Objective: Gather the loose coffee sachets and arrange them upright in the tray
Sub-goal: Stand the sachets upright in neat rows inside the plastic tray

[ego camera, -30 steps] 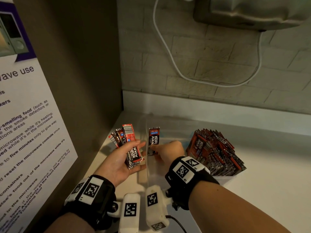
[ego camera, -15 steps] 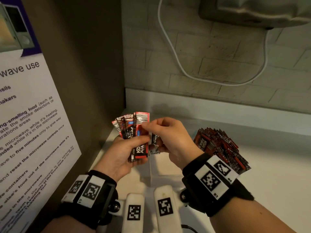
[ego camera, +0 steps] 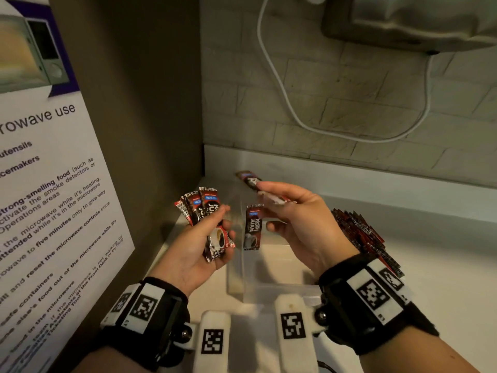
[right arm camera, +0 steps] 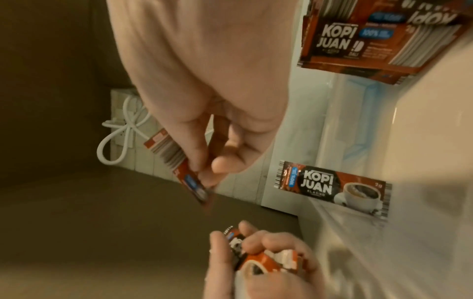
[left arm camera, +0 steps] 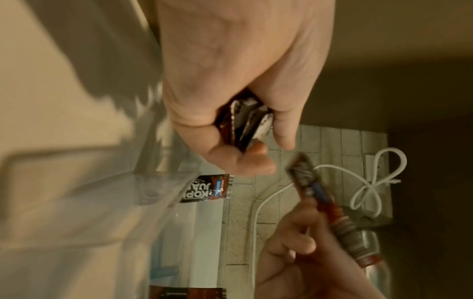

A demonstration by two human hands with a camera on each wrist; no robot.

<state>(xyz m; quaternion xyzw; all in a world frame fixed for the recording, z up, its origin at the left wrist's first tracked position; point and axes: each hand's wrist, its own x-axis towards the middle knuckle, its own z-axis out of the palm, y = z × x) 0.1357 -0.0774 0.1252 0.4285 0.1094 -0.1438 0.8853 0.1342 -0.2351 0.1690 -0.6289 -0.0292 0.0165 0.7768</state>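
Right hand [ego camera: 301, 219] pinches one sachet [ego camera: 248, 179] — now lifted clear of left hand's [ego camera: 196, 243] gripped bundle [ego camera: 207, 219].

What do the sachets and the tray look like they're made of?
Sachets, fanned in the left hand: probably thin printed foil or plastic film; glossy print, crimped barcode-striped ends, slightly flexed edges. The one pinched in the right hand is too blurred to judge.

Tray: likely clear acrylic or rigid plastic; the counter shows through its walls, and its straight edges catch light.
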